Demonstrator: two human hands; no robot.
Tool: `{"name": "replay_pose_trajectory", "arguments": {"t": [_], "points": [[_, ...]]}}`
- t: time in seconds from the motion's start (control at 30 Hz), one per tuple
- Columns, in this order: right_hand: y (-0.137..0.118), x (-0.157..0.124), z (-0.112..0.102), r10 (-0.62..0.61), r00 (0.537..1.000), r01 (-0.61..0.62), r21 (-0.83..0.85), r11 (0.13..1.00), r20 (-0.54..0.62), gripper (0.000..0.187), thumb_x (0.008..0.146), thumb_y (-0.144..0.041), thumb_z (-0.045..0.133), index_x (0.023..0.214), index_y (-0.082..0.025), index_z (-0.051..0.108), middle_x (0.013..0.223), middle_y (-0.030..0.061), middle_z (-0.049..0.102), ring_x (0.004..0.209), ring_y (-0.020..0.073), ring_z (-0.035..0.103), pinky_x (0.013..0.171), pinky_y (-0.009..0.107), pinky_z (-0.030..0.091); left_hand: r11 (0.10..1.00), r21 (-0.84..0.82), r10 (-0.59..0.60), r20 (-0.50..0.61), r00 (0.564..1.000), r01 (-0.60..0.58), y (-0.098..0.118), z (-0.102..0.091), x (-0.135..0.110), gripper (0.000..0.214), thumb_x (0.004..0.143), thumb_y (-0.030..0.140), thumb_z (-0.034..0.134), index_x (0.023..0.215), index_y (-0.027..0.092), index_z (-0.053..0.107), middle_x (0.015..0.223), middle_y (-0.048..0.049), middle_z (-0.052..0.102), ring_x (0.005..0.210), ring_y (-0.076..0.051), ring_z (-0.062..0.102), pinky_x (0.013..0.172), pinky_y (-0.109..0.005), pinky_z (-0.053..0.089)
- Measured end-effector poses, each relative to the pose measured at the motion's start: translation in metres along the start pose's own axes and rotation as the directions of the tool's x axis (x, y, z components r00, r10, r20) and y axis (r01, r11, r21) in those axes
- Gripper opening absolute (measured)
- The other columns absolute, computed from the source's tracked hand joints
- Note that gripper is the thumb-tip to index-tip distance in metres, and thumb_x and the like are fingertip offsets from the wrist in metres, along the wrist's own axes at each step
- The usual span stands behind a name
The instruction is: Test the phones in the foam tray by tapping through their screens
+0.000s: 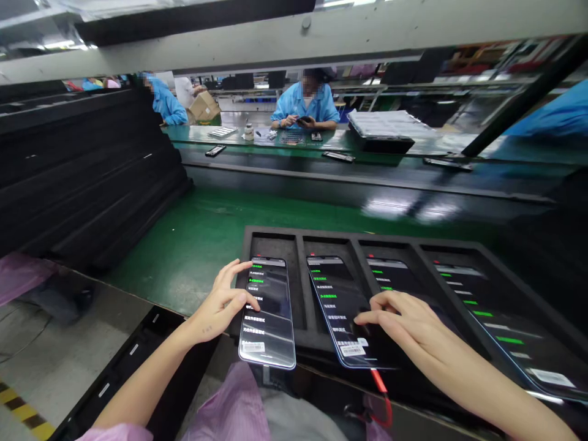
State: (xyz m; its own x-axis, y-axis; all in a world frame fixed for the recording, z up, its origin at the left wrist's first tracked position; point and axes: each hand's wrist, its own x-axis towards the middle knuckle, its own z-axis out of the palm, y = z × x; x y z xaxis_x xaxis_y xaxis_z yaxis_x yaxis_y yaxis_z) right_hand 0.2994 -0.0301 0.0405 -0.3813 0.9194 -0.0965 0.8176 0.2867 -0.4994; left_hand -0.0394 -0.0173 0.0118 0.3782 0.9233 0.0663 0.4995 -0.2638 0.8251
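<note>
Several smartphones with lit test lists in white and green text lie in or over the slots of a black foam tray (299, 269). My left hand (225, 303) is at the leftmost phone (271, 327), one finger by its upper left edge and a lower digit over the screen. That phone overhangs the tray's near edge. Over the second phone (328, 288), my right hand (404, 321) reaches in from the right with a fingertip at the screen. Its other fingers are bent and hold nothing visible. The third phone (390, 272) is partly covered by this hand. To the right lies a fourth phone (496, 318).
A red cable (380, 383) hangs below the second phone. Stacked black foam trays (82, 165) rise at left on the green bench (197, 226). Behind runs a dark conveyor (275, 165) carrying phone parts. A co-worker in blue (305, 101) sits across, handling a dark device.
</note>
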Motion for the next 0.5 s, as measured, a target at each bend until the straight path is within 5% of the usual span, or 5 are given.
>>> {"name": "replay_pose_trajectory", "arguments": {"t": [0.23, 0.37, 0.43, 0.5], "points": [[-0.003, -0.006, 0.0, 0.007, 0.998, -0.008, -0.025, 1.0, -0.055, 0.047, 0.091, -0.053, 0.026, 0.096, -0.033, 0.069, 0.104, 0.0057, 0.058, 0.106, 0.0259, 0.052, 0.09, 0.045, 0.046, 1.0, 0.004, 0.025, -0.003, 1.0, -0.025, -0.003, 0.0, -0.004, 0.053, 0.091, 0.055, 0.028, 0.082, 0.027, 0.071, 0.145, -0.0002, 0.03, 0.138, -0.029, 0.007, 0.111, -0.051, 0.012], [0.005, -0.002, 0.003, -0.076, 0.994, 0.065, -0.125, 0.99, -0.085, 0.043, 0.093, -0.047, 0.027, 0.099, -0.036, 0.068, 0.114, 0.0034, 0.058, 0.11, 0.0246, 0.053, 0.091, 0.043, 0.046, 0.977, 0.062, 0.199, 0.09, 0.976, -0.205, -0.008, -0.003, 0.0, 0.05, 0.092, 0.05, 0.028, 0.08, 0.028, 0.072, 0.142, -0.0007, 0.036, 0.137, -0.028, 0.016, 0.112, -0.05, 0.012], [0.01, 0.004, 0.001, -0.109, 0.979, 0.064, -0.248, 0.967, -0.174, 0.043, 0.093, -0.046, 0.027, 0.103, -0.034, 0.067, 0.119, 0.0046, 0.057, 0.114, 0.0269, 0.051, 0.098, 0.049, 0.04, 0.935, 0.224, 0.262, 0.09, 0.961, -0.276, -0.01, -0.008, 0.009, 0.047, 0.093, 0.046, 0.029, 0.082, 0.03, 0.072, 0.137, -0.0019, 0.042, 0.134, -0.028, 0.024, 0.111, -0.053, 0.007], [0.018, 0.009, -0.007, -0.109, 0.914, -0.06, -0.398, 0.916, -0.391, 0.053, 0.092, -0.047, 0.022, 0.105, -0.024, 0.068, 0.12, 0.0123, 0.055, 0.116, 0.0334, 0.047, 0.102, 0.06, 0.027, 0.854, 0.478, 0.279, -0.084, 0.956, -0.207, -0.01, -0.015, 0.022, 0.043, 0.093, 0.041, 0.03, 0.089, 0.031, 0.072, 0.134, -0.0051, 0.045, 0.132, -0.03, 0.027, 0.108, -0.059, 0.002]]}}
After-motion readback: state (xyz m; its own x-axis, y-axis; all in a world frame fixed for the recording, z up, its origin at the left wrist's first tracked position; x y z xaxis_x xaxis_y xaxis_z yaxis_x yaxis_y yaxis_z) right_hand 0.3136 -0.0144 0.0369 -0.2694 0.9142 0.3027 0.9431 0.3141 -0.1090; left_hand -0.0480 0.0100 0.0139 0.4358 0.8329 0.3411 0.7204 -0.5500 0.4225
